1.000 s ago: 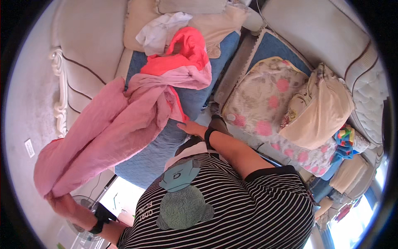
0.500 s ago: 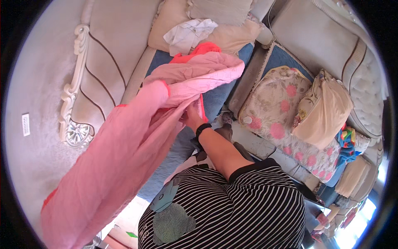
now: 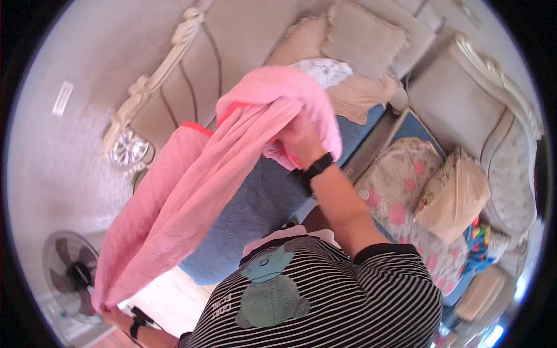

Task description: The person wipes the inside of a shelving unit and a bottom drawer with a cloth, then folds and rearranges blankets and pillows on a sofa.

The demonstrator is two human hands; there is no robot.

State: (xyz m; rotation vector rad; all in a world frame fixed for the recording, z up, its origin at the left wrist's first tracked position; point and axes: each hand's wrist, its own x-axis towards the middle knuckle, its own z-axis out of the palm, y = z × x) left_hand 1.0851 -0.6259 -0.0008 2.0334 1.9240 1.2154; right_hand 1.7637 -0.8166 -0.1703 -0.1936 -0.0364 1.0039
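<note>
A long pink cloth [image 3: 191, 197] with an orange-red hem hangs stretched between my two hands above a sofa with a blue seat cover [image 3: 255, 214]. My right hand [image 3: 299, 139], a black band at its wrist, is raised and grips the cloth's upper end, which bunches over the fingers. My left hand [image 3: 116, 316], also with a black wristband, is low at the lower left and clutches the cloth's other end. My striped shirt fills the lower middle.
The beige sofa back [image 3: 232, 64] has a carved white frame. Cushions [image 3: 362, 37] and a white cloth [image 3: 325, 69] lie at its far end. A second seat holds a floral pad [image 3: 400, 197] and a cream cushion [image 3: 455, 194]. A standing fan [image 3: 72, 275] is at the lower left.
My right hand has lifted the cloth's upper end off the sofa and higher. The cloth now hangs taut and free of the seat. The view has swung toward the sofa back.
</note>
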